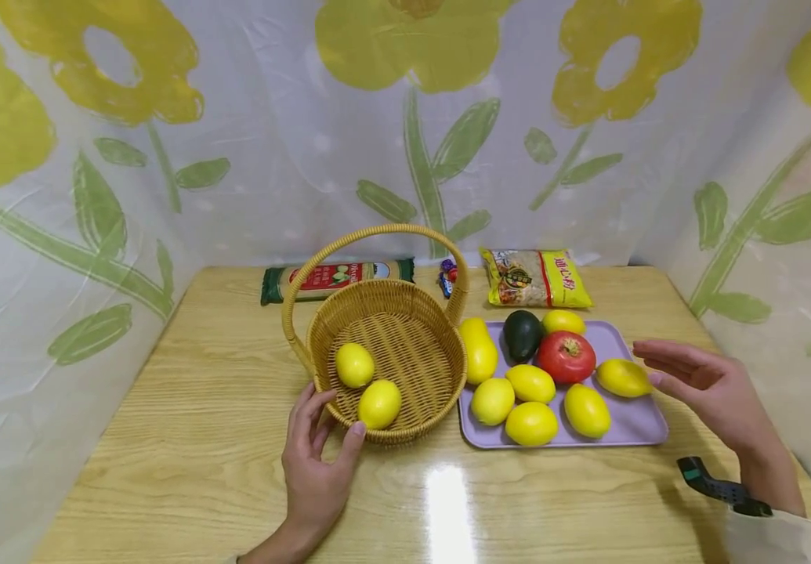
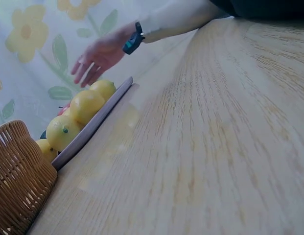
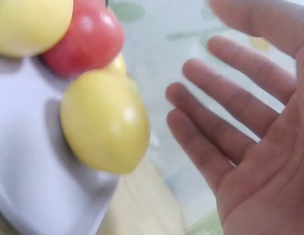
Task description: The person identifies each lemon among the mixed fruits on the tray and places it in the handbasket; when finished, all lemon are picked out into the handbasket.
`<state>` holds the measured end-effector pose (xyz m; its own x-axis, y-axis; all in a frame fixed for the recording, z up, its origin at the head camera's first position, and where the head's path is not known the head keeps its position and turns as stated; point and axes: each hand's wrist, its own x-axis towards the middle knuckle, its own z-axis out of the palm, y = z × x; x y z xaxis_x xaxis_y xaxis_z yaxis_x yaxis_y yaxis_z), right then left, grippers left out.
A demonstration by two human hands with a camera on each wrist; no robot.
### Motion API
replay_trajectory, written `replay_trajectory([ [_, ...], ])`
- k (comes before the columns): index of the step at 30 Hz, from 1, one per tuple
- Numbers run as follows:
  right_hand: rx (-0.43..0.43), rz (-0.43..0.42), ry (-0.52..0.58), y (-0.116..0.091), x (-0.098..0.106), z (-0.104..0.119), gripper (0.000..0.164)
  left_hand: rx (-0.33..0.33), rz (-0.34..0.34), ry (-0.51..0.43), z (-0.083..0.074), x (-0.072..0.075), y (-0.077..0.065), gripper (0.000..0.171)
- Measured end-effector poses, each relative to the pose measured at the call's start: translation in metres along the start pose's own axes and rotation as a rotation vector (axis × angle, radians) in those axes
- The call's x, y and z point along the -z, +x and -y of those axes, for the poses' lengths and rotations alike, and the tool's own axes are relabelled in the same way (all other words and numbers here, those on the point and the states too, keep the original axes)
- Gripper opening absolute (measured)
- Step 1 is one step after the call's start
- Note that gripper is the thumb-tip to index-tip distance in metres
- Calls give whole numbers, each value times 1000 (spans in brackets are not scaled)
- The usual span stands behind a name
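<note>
My left hand (image 1: 320, 466) holds the front-left rim of a round wicker basket (image 1: 457, 384), its index finger bent over the edge and its thumb at the front. Two lemons (image 1: 355, 365) lie inside, towards the left and front. To the right, my right hand (image 1: 708, 388) is held beside the tray, fingers extended and apart, palm towards a lemon (image 3: 105, 122). A gap shows between that palm and the fruit in the right wrist view. The lilac tray (image 1: 634, 427) also bears several more lemons (image 1: 531, 424), a red pomegranate (image 1: 566, 357), a dark green avocado (image 1: 522, 336) and a larger yellow fruit (image 1: 478, 351).
Behind the basket lies a green packet (image 1: 338, 280), with a small blue and red wrapped item (image 1: 448, 277) beside it. A yellow pasta bag (image 1: 536, 278) lies behind the tray. The basket's tall handle (image 1: 394, 229) arches up, and a flowered curtain (image 1: 271, 157) encloses the wooden table (image 1: 193, 439).
</note>
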<state>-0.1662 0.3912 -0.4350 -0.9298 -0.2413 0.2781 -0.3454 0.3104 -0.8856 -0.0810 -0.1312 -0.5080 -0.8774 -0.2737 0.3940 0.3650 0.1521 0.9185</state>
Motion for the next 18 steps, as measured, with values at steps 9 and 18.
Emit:
replay_trajectory([
  [9, 43, 36, -268, 5, -6, -28, 47, 4, -1, 12, 0, 1, 0, 54],
  [18, 7, -51, -304, 4, -8, -12, 50, 4, 2, 2, 1, 0, 1, 54],
])
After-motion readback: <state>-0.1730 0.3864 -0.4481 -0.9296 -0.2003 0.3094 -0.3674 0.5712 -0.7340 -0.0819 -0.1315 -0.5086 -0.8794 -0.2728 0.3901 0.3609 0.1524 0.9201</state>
